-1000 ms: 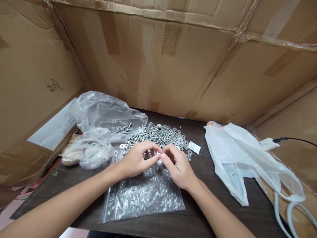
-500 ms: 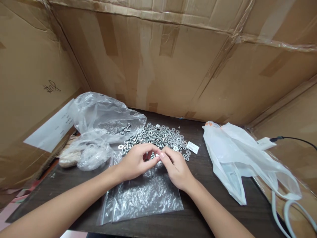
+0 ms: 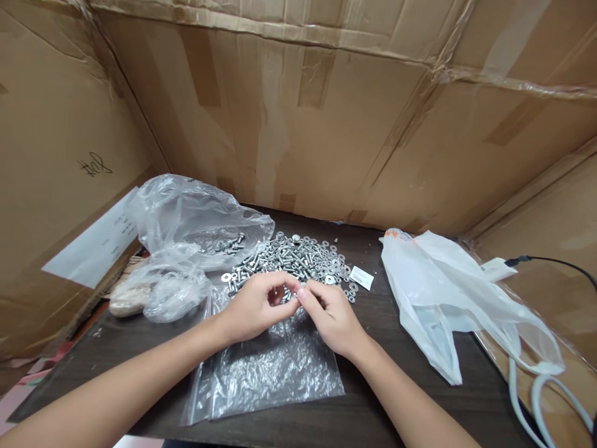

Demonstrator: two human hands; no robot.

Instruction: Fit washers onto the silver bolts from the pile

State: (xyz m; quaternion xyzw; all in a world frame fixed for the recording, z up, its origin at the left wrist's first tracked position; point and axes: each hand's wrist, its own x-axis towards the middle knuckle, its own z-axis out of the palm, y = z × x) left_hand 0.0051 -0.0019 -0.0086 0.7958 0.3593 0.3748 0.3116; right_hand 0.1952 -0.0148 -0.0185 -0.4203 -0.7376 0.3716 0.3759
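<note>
My left hand (image 3: 261, 305) and my right hand (image 3: 332, 316) meet fingertip to fingertip over the near edge of a pile of metal bolts (image 3: 291, 256). Thumb and fingers are pinched together on both hands. Whatever lies between the fingertips is mostly covered and too small to name. Flat washers (image 3: 330, 280) are scattered along the right side of the pile. Beneath my wrists a clear zip bag (image 3: 280, 373) lies flat on the dark table.
A clear plastic bag (image 3: 186, 211) with bolts in it sits behind at the left, beside a bundled bag (image 3: 170, 295). At right are a small white label (image 3: 361, 277), a white plastic bag (image 3: 429, 298) and a cable (image 3: 555, 259). Cardboard walls (image 3: 280, 124) enclose the table (image 3: 382, 367).
Both hands stay almost in place, with fingertips still together. The small bright piece glimpsed between them earlier is now less visible. The whole view has shifted slightly.
</note>
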